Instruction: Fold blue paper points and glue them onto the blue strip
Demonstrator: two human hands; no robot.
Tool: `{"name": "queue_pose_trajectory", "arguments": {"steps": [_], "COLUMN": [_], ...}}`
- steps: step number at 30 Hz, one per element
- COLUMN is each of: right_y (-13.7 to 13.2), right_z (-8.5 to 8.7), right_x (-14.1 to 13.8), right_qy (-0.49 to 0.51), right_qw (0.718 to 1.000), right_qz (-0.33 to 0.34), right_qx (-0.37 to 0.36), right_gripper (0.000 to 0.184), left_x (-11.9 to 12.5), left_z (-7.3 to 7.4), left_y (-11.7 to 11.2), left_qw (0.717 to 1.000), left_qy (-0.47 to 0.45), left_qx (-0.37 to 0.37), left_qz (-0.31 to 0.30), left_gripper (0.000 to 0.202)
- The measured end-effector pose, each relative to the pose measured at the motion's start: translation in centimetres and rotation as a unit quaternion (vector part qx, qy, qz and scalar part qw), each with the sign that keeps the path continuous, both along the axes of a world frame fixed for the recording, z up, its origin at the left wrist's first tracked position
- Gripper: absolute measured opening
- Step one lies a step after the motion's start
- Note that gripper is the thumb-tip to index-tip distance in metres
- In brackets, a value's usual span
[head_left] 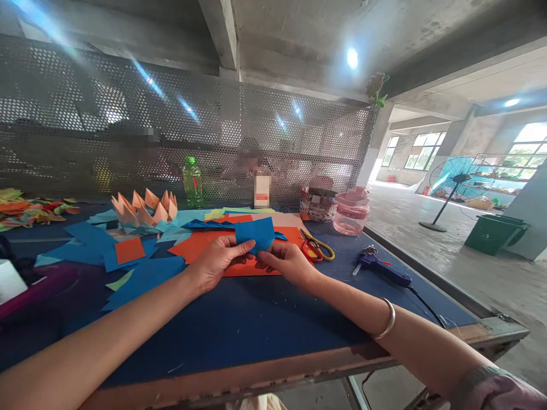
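Between both hands, a small blue sheet of paper (255,230) is held up above the table. My left hand (222,256) pinches its lower left part, thumb on top. At its lower right edge my right hand (290,262) grips it with closed fingers. Beneath the hands lie orange paper sheets (239,269). A strip of folded blue paper (205,224) rests just behind the held sheet. Scissors with yellow and red handles (317,247) lie right of my right hand. The fingertips under the sheet are partly hidden.
Left stands a peach folded-paper crown (145,209) among loose blue sheets (147,276). A green bottle (193,183), a round patterned container (318,205) and a pink clear jar (351,213) stand behind. A blue glue gun (380,267) with a cord lies near the table's right edge.
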State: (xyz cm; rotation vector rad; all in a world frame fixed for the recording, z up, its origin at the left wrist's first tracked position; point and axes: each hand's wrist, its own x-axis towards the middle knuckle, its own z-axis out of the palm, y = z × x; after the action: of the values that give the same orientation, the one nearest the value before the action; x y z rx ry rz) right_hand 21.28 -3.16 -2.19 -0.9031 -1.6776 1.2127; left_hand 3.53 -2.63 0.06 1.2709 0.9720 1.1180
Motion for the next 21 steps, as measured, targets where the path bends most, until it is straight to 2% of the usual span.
{"name": "queue_pose_trajectory", "arguments": {"steps": [5, 9, 12, 21], "right_y": [0.06, 0.31, 0.46, 0.43], "right_z": [0.12, 0.06, -0.12, -0.04], "right_x": [-0.03, 0.02, 0.08, 0.17], "right_qy": [-0.020, -0.021, -0.019, -0.041], "right_qw": [0.999, 0.999, 0.999, 0.998], "right_qz": [-0.015, -0.029, -0.034, -0.030], "right_qx": [0.025, 0.027, 0.027, 0.034], "right_gripper": [0.037, 0.033, 0.033, 0.038], "left_x": [0.11, 0.00, -0.06, -0.12], "left_z": [0.12, 0.43, 0.54, 0.36], "left_y": [-0.23, -0.30, -0.23, -0.14], "left_qw": [1.000, 0.997, 0.994, 0.996], "left_qy": [-0.003, -0.055, -0.071, -0.053], "left_qx": [0.001, -0.051, -0.078, -0.076], "left_qz": [-0.004, -0.031, -0.027, -0.013], "left_gripper": [0.022, 0.021, 0.018, 0.021]}}
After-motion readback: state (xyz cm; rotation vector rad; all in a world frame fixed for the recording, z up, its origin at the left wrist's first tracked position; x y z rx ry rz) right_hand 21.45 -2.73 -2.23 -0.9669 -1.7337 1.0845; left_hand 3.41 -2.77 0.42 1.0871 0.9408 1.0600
